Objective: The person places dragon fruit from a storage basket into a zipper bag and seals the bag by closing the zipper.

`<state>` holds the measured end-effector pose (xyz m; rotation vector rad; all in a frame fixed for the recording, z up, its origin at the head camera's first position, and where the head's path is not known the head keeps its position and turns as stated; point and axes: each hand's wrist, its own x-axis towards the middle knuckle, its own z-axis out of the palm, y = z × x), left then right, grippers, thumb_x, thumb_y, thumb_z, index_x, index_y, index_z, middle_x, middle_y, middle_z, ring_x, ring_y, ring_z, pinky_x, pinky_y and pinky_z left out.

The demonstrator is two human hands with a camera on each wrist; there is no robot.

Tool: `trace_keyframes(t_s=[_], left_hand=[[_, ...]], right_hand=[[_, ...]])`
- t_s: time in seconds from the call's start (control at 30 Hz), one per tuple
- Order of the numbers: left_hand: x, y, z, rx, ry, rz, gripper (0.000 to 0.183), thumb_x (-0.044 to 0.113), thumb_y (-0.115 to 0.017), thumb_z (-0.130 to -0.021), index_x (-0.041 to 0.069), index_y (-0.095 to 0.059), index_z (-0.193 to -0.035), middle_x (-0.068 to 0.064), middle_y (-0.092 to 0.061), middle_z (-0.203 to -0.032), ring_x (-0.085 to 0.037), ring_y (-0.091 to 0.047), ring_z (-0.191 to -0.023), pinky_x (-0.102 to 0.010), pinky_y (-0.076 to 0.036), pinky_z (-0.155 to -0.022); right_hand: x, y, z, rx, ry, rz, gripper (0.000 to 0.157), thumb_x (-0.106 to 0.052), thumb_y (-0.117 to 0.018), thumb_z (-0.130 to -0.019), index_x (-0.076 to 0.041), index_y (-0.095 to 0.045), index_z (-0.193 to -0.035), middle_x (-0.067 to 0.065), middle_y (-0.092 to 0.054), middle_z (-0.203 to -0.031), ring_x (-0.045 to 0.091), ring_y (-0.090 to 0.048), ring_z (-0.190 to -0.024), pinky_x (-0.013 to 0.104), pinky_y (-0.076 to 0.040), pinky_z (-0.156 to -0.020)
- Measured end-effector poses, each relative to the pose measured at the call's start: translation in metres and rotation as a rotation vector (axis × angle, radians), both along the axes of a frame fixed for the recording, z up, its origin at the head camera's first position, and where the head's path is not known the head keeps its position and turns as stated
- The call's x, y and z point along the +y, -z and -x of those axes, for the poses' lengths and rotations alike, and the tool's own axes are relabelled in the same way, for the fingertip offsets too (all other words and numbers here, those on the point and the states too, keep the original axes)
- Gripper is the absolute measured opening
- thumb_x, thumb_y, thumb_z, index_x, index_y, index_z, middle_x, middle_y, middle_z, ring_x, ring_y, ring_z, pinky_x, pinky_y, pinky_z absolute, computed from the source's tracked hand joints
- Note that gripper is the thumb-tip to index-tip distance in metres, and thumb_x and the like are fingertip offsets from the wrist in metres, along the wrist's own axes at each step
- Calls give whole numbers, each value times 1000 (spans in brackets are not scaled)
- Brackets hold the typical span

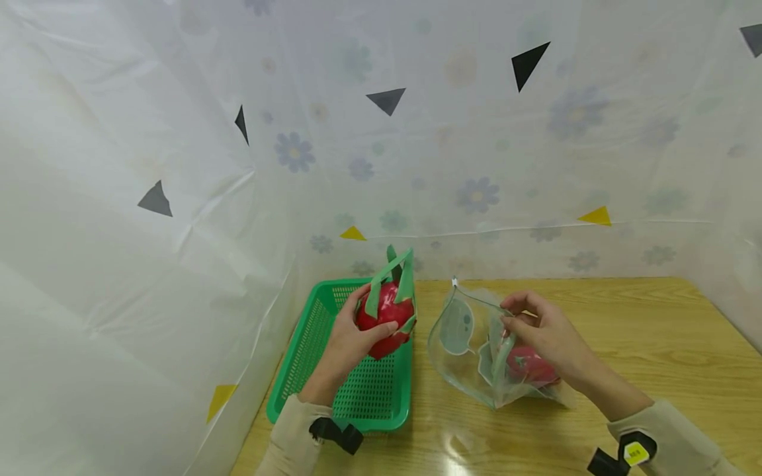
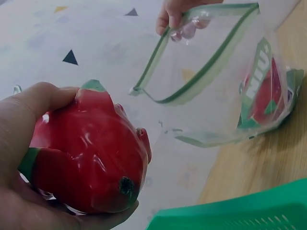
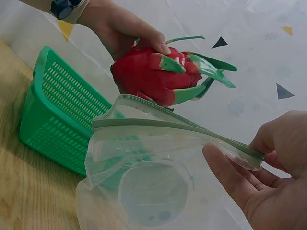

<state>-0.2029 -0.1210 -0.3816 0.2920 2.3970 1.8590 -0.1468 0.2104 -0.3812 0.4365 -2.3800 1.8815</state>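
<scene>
My left hand (image 1: 348,340) grips a red dragon fruit (image 1: 388,311) with green leaf tips, held over the right side of the green basket (image 1: 411,390). In the left wrist view the fruit (image 2: 96,153) shows its dark stem end. My right hand (image 1: 538,330) pinches the rim of a clear zip bag (image 1: 461,370) by its right corner, and the bag's mouth gapes toward the left. Inside the bag lies another red fruit (image 1: 530,367) with green parts. The right wrist view shows thumb and fingers on the green zip edge (image 3: 192,127), with the dragon fruit just beyond it.
The basket stands at the left of the wooden table (image 1: 643,344), beside the white plastic sheet (image 1: 149,297) on that side. A flower-patterned sheet (image 1: 440,152) rises along the table's back edge.
</scene>
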Motion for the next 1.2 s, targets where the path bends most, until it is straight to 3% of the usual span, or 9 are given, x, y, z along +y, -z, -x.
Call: trace_keyframes(t_s=[0.73, 1.2], left_hand=[[20, -20, -14, -13, 138, -142, 73, 33, -78, -85, 38, -38, -146, -2, -50, -143, -30, -51, -129, -45, -58, -87], [45, -24, -23, -17, 208, -214, 72, 28, -78, -85, 36, -40, -146, -2, -51, -143, -28, -51, -129, -45, -58, -89]], right_hand=[[0, 1, 0, -2, -18, 14, 28, -14, -55, -102, 4, -47, -122, 14, -51, -111, 16, -67, -82, 31, -59, -70], [-3, 0, 1, 4, -13, 15, 27, -13, -54, -102, 5, -47, -122, 14, -52, -108, 15, -67, -80, 31, -59, -69]])
